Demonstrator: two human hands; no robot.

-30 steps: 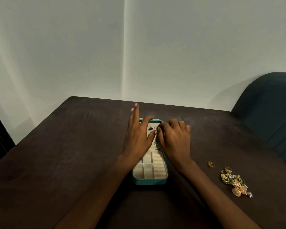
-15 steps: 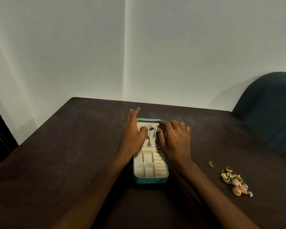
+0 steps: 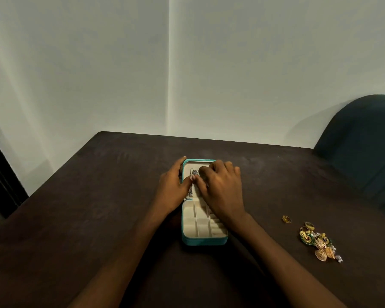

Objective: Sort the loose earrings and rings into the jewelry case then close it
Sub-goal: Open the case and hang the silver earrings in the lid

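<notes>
Steadying the case (image 3: 203,240) at mid-table, the left hand (image 3: 172,188) grips the lid's left edge while the right hand (image 3: 220,187), seemingly pinching an earring (image 3: 193,173), hangs it; a pile (image 3: 318,243) waits near the right edge.

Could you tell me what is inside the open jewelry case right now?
Silver dangling earrings hang in the jewelry case lid; the visible tray compartments look empty. The right hand covers part of both.
</notes>
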